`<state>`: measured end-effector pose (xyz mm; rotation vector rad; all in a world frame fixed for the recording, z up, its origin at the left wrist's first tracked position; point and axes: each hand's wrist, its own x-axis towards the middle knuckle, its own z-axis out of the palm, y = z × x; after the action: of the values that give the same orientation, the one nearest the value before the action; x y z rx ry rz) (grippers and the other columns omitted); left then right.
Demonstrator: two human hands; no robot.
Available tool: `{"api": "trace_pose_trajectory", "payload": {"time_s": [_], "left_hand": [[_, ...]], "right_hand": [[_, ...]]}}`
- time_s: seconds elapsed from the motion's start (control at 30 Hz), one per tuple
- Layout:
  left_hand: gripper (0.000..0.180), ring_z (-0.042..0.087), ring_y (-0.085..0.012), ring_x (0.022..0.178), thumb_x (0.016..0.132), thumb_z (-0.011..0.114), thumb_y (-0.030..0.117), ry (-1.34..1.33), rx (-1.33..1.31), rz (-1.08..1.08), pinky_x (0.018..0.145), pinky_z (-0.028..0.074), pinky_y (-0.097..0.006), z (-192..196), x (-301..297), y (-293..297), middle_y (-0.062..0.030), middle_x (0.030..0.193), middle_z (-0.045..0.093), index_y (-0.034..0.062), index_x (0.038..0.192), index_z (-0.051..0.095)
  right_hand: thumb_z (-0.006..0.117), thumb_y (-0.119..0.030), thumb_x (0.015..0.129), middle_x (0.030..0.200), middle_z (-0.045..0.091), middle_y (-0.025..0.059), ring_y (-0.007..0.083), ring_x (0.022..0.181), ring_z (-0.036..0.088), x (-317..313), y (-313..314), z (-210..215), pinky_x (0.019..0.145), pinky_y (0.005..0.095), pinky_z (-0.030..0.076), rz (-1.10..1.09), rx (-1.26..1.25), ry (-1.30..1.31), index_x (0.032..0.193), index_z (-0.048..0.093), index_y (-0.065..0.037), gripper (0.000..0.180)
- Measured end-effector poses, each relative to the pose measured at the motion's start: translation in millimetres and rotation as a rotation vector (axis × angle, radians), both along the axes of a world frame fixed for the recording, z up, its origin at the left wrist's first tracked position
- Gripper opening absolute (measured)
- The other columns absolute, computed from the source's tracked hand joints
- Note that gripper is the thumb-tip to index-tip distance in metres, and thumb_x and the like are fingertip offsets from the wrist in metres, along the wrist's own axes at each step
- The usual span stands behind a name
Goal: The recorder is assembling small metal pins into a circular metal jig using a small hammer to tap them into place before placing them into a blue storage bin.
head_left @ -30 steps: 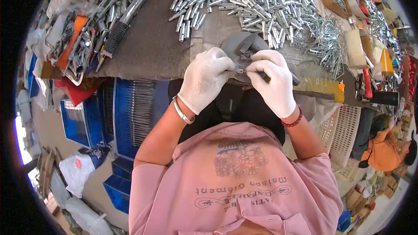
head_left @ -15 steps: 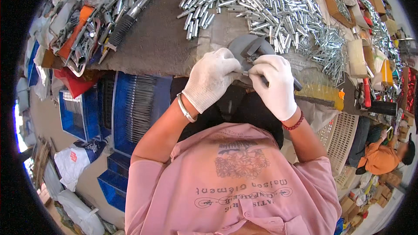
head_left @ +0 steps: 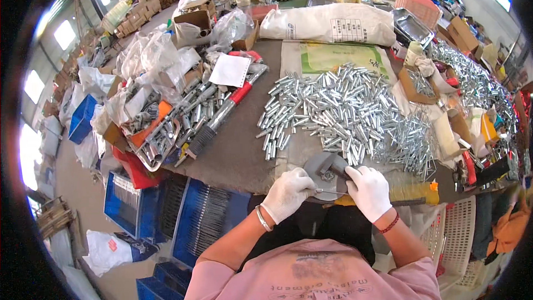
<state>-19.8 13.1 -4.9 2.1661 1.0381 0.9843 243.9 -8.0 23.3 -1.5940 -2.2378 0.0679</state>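
Across the table point(head_left: 240, 147) lie metal tubes point(head_left: 344, 105) near a round grey fixture point(head_left: 314, 164), before which left hand point(head_left: 290, 193) and right hand point(head_left: 370, 191) have separated, exposing between them a thin rod point(head_left: 333, 191) pinched by the left; right-hand closure cannot be determined.

Dark lettering point(head_left: 319, 288) crosses the pink shirt point(head_left: 261, 266) at the near edge, upside down. The long white sack point(head_left: 311, 25) at the far end of the surface point(head_left: 239, 139) bears small print and a grid point(head_left: 348, 30). The white bag point(head_left: 101, 256) on the left floor point(head_left: 89, 200) carries a red mark point(head_left: 112, 244).
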Motion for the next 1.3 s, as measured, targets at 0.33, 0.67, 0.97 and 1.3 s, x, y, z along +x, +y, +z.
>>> {"api": "trace_pose_trajectory", "payload": {"time_s": [0.33, 0.67, 0.97, 1.3], "left_hand": [[0.012, 0.068, -0.0379, 0.089, 0.08, 0.082, 0.008, 0.038, 0.039, -0.006, 0.08, 0.056, -0.048, -8.7, -4.3, -3.6, -0.0141, 0.09, 0.068, 0.0081, 0.088, 0.073], [0.015, 0.068, -0.0366, 0.088, 0.077, 0.082, -0.001, -0.016, -0.13, -0.002, 0.077, 0.055, -0.045, -12.4, -1.3, 13.9, -0.0126, 0.09, 0.068, 0.0054, 0.088, 0.074], [0.016, 0.068, -0.0363, 0.088, 0.076, 0.084, 0.002, -0.027, -0.087, -0.02, 0.077, 0.055, -0.046, -14.2, -6.1, -1.2, -0.0108, 0.09, 0.067, 0.0063, 0.087, 0.073], [0.012, 0.067, -0.0369, 0.09, 0.077, 0.081, 0.001, -0.024, -0.053, -0.023, 0.079, 0.055, -0.046, -6.9, -1.3, 11.6, -0.0128, 0.09, 0.066, 0.0073, 0.085, 0.073]], "right_hand": [[0.074, -0.01, 0.097, 0.091, 0.067, 0.0115, 0.0328, 0.072, 0.07, 3.1, -39.6, 18.2, 0.064, 0.0428, 0.057, 0.098, -0.012, 0.226, 0.138, 0.072, -0.02, 0.042], [0.072, 0.001, 0.087, 0.083, 0.061, 0.0067, 0.0267, 0.068, 0.065, -7.4, -34.9, 14.6, 0.062, 0.0388, 0.055, 0.14, 0.159, 0.224, 0.132, 0.074, -0.019, 0.05], [0.072, -0.003, 0.094, 0.094, 0.068, 0.0086, 0.0291, 0.077, 0.069, -4.2, -44.8, 0.8, 0.07, 0.0394, 0.057, 0.028, 0.006, 0.295, 0.14, 0.072, -0.021, 0.05], [0.072, -0.008, 0.094, 0.098, 0.063, 0.014, 0.0343, 0.089, 0.066, 4.7, -7.3, 5.3, 0.078, 0.0452, 0.054, 0.008, 0.007, 0.152, 0.127, 0.074, -0.015, 0.034]]}}
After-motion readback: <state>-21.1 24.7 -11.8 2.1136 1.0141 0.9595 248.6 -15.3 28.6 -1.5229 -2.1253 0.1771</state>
